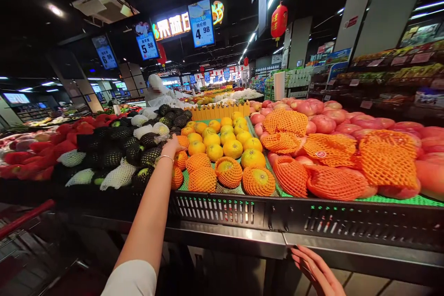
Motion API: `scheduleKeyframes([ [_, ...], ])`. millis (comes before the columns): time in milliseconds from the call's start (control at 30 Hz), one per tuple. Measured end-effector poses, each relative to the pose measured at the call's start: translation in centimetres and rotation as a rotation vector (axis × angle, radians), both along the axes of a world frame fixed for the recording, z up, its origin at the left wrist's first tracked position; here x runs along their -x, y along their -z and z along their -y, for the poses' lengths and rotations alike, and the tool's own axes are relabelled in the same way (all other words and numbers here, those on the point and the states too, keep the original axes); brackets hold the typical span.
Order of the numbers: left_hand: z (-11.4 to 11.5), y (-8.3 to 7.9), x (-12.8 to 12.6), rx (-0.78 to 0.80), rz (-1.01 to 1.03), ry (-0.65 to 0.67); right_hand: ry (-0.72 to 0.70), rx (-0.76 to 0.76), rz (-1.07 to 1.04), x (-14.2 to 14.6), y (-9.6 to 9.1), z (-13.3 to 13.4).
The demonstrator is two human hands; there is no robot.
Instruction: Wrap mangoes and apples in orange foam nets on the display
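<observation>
My left hand (172,145) reaches over the front rail of a fruit stand, with a thin bracelet on the wrist. Its fingers rest on an orange in an orange foam net (181,142) at the left edge of the orange pile. Whether the fingers grip it, I cannot tell. Bare yellow oranges (232,148) and netted ones (228,171) fill the middle bin on green matting. My right hand (317,270) hangs low under the stand's metal edge (243,236), fingers apart, holding nothing.
Dark fruit in black and white nets (121,157) lies left of the oranges, red fruit (41,152) further left. Large pink-red fruit with orange nets (333,157) fills the right bin. A person in white (156,92) stands behind the stand. A red cart handle (24,217) is at lower left.
</observation>
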State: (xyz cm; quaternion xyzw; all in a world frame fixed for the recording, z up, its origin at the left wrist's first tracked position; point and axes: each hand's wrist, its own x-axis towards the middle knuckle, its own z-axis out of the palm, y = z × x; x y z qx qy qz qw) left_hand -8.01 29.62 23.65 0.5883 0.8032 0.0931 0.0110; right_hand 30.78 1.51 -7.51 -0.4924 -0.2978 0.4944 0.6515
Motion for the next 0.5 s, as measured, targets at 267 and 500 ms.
scheduleKeyframes([
  [267,1.5,-0.4,-1.9,-0.223,-0.417,0.112,0.389,-0.437,0.734,-0.8,-10.3,2.3],
  [500,7.7,-1.3,-3.6,-0.429,-0.308,0.27,0.264,-0.716,1.188,-2.5,-22.8,-4.9],
])
